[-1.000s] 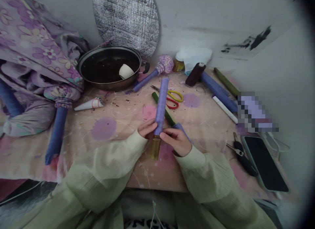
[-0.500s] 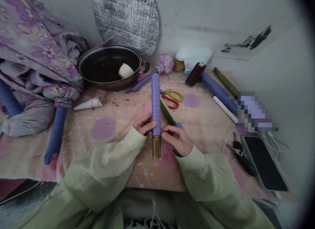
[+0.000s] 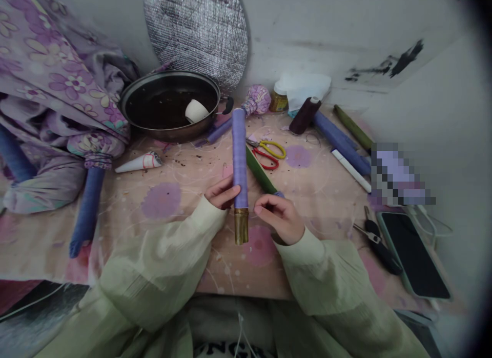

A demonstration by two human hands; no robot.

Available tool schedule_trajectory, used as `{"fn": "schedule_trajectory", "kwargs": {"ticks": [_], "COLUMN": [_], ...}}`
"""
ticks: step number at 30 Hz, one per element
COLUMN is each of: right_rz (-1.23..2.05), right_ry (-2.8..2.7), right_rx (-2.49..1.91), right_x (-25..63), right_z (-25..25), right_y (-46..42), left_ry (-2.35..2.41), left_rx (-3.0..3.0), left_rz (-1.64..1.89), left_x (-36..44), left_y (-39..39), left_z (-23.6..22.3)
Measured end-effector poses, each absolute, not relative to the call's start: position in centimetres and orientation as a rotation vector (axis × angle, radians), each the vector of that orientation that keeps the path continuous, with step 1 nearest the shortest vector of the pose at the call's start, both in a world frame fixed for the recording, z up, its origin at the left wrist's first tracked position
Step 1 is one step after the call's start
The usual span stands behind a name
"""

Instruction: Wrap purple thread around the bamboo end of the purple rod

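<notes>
Lavender-wrapped tube [image 3: 240, 158], dark metal pan [image 3: 165, 133], white cup [image 3: 196, 112] lying inside

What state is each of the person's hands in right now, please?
Left hand: closed, holding the purple-wrapped tube.
Right hand: half-curled, holding nothing, just off the tube.

A round dark metal pan [image 3: 169, 77], a white ceramic cup [image 3: 197, 112] lying tilted inside it, sits before a quilted silver foil mat [image 3: 196, 35] propped against the wall. Nearby lie scissors with yellow and red loop handles [image 3: 270, 151] (blades pointing left), a dark maroon thread spool [image 3: 305, 116], a white marker [image 3: 351, 171], black-handled pliers [image 3: 378, 247] and a black smartphone in a pale green case [image 3: 413, 255].
</notes>
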State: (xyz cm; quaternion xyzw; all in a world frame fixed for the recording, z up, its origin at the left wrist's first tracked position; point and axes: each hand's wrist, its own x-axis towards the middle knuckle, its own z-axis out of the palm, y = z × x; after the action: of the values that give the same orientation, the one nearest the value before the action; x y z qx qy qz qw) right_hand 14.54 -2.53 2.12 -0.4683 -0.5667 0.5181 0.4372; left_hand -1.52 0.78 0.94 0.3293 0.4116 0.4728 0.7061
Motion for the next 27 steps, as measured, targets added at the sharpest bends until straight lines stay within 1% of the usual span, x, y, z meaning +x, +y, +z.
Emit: {"fn": "schedule_trajectory", "kwargs": {"ticks": [5, 9, 19, 27], "right_rz": [1.282, 1.273, 1.269, 1.415], "right_ry": [-1.410, -1.403, -1.399, -1.316], "right_rx": [-1.134, -1.142, -1.171, -1.147], "right_x": [14.7, 14.7, 14.4, 14.5], "right_z": [2.2, 2.3, 1.9, 1.8], "right_y": [-2.6, -2.6, -2.4, -2.2], "left_ry": [0.942, 0.963, 0.829, 0.662], "left_rx": [0.746, 0.735, 0.673, 0.663], "left_rz": [1.179, 1.202, 0.988, 0.912], "left_x": [-1.1, -1.0, -1.9, -2.1], "left_y": [1.1, 1.2, 0.5, 1.0], "left_z": [0.2, 0.2, 1.6, 1.1]}}
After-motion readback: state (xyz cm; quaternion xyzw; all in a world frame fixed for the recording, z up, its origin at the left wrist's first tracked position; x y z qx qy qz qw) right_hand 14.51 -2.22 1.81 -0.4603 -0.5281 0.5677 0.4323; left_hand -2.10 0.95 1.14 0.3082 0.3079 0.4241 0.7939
